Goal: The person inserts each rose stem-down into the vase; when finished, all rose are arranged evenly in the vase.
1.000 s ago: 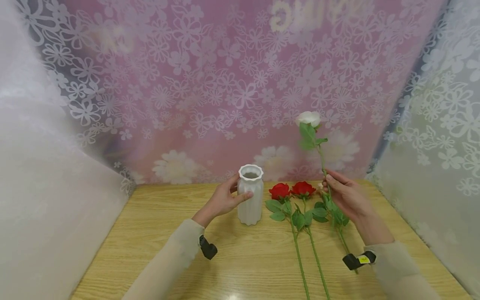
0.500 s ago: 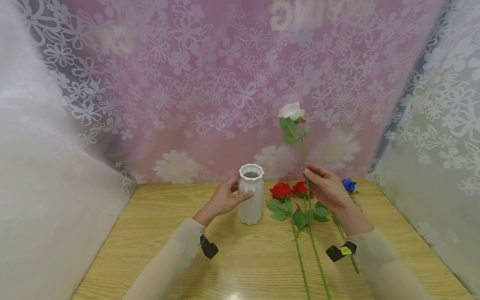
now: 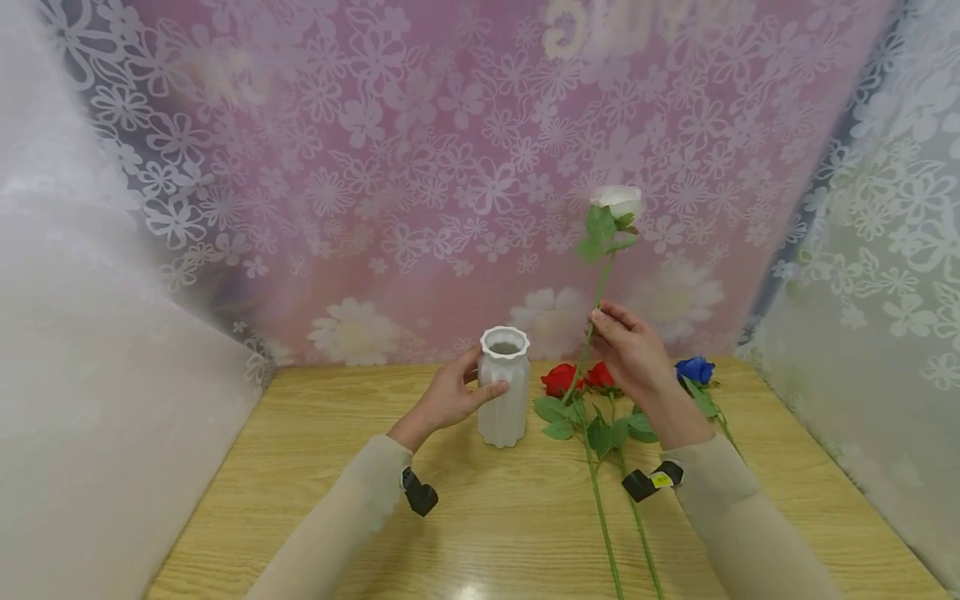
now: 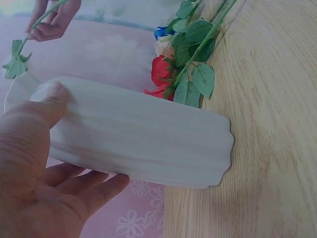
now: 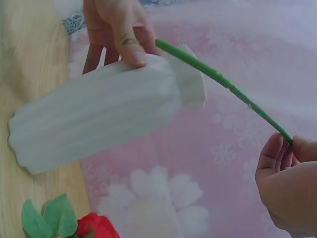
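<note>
A white fluted vase [image 3: 504, 408] with a scalloped rim stands upright on the wooden table. My left hand [image 3: 447, 393] grips its upper side, thumb across the front and fingers behind, as the left wrist view shows on the vase [image 4: 143, 136]. To the right, my right hand [image 3: 636, 354] pinches the stem of a white rose [image 3: 619, 202] between thumb and fingers. The bloom points up, and the stem slants down to the left. In the right wrist view the bare green stem [image 5: 229, 86] crosses in front of the vase's neck, its cut end near the left hand's thumb.
Two red roses [image 3: 561, 380] with long stems lie right of the vase, partly behind the right hand. Farther right lies a blue rose [image 3: 694, 369]. The left wrist view also shows a cream rose [image 4: 164, 47]. A flowered pink backdrop [image 3: 420, 208] rises behind the table.
My right hand has moved left and up with the white rose, its stem now tilting toward the vase. The blue rose has come into sight. The left hand and vase hold still.
</note>
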{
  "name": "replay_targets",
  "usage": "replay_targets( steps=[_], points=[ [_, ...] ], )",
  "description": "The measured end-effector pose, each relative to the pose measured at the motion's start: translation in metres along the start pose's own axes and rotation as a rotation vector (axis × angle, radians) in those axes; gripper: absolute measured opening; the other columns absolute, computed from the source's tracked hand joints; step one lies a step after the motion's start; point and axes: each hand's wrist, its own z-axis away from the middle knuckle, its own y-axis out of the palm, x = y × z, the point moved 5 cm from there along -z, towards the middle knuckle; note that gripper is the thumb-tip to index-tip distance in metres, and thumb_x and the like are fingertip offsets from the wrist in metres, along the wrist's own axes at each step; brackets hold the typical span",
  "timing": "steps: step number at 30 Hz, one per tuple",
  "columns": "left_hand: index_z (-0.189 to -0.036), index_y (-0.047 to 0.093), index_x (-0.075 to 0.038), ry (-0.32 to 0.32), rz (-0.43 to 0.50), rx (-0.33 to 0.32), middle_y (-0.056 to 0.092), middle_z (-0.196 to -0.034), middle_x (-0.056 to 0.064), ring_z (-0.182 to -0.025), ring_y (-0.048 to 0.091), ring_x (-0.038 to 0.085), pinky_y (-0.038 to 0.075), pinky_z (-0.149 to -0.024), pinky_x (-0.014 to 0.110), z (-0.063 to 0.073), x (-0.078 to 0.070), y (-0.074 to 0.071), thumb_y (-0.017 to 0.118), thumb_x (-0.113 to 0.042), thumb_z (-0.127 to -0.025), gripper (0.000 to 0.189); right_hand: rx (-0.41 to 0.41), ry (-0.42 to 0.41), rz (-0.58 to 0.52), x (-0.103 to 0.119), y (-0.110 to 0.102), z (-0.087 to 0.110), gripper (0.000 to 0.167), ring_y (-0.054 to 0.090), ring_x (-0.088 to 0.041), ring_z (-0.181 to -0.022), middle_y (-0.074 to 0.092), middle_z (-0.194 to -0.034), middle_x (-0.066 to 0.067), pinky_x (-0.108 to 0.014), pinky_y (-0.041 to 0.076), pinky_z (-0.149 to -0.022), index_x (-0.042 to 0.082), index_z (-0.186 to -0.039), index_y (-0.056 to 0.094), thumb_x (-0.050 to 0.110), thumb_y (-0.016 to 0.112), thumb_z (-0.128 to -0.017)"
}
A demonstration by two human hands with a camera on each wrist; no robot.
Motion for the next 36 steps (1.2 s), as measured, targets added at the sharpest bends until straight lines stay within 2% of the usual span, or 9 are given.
replay_targets(
  steps=[4, 7, 14, 17, 24, 36],
  points=[
    [-0.161, 0.043, -0.02, 0.0, -0.006, -0.001, 0.055, -0.156, 0.01, -0.143, 0.056, 0.033, 0.049, -0.119, 0.049, 0.0, 0.0, 0.0, 0.077, -0.024, -0.099, 0.071, -0.035, -0.034, -0.056, 0.005, 0.009, -0.005, 0.006, 0.066, -0.012, -0.095, 0.065, -0.105, 0.002, -0.021, 0.058, -0.089, 0.012, -0.112, 0.062, 0.01, 0.06, -0.107],
    [-0.161, 0.043, -0.02, -0.003, -0.006, 0.001, 0.056, -0.154, 0.011, -0.143, 0.056, 0.033, 0.049, -0.119, 0.048, 0.0, 0.0, 0.001, 0.077, -0.025, -0.1, 0.07, -0.07, -0.055, -0.097, 0.008, 0.016, -0.008, 0.003, 0.067, -0.013, -0.093, 0.066, -0.1, 0.0, -0.023, 0.059, -0.087, 0.01, -0.108, 0.061, 0.008, 0.061, -0.106],
    [-0.162, 0.041, -0.021, -0.014, -0.004, 0.003, 0.056, -0.154, 0.012, -0.143, 0.056, 0.034, 0.048, -0.119, 0.052, 0.001, 0.004, 0.001, 0.076, -0.028, -0.1, 0.072, -0.161, -0.107, -0.196, 0.015, 0.025, -0.018, 0.008, 0.066, -0.016, -0.085, 0.066, -0.093, -0.001, -0.026, 0.06, -0.084, 0.009, -0.107, 0.056, 0.005, 0.062, -0.104],
    [-0.163, 0.04, -0.021, -0.011, -0.013, 0.001, 0.055, -0.156, 0.012, -0.144, 0.055, 0.034, 0.048, -0.119, 0.052, 0.0, 0.004, 0.0, 0.076, -0.028, -0.1, 0.073, -0.192, -0.153, -0.203, 0.018, 0.027, -0.023, 0.01, 0.065, -0.017, -0.08, 0.066, -0.09, -0.002, -0.026, 0.06, -0.081, 0.008, -0.107, 0.054, 0.003, 0.061, -0.104],
    [-0.164, 0.039, -0.025, -0.03, -0.016, 0.007, 0.054, -0.156, 0.01, -0.145, 0.054, 0.033, 0.047, -0.12, 0.051, 0.0, 0.003, 0.0, 0.076, -0.03, -0.1, 0.075, -0.203, -0.236, -0.023, 0.017, 0.032, -0.025, 0.016, 0.068, -0.016, -0.08, 0.065, -0.093, 0.0, -0.025, 0.063, -0.079, 0.006, -0.115, 0.052, 0.002, 0.063, -0.103],
    [-0.162, 0.042, -0.023, -0.018, -0.02, 0.0, 0.056, -0.155, 0.01, -0.144, 0.055, 0.033, 0.048, -0.119, 0.05, 0.001, 0.002, 0.001, 0.076, -0.028, -0.1, 0.071, -0.168, -0.243, 0.217, 0.002, 0.046, -0.029, 0.017, 0.068, -0.011, -0.079, 0.065, -0.09, 0.005, -0.023, 0.063, -0.081, 0.007, -0.116, 0.054, 0.0, 0.064, -0.103]
  ],
)
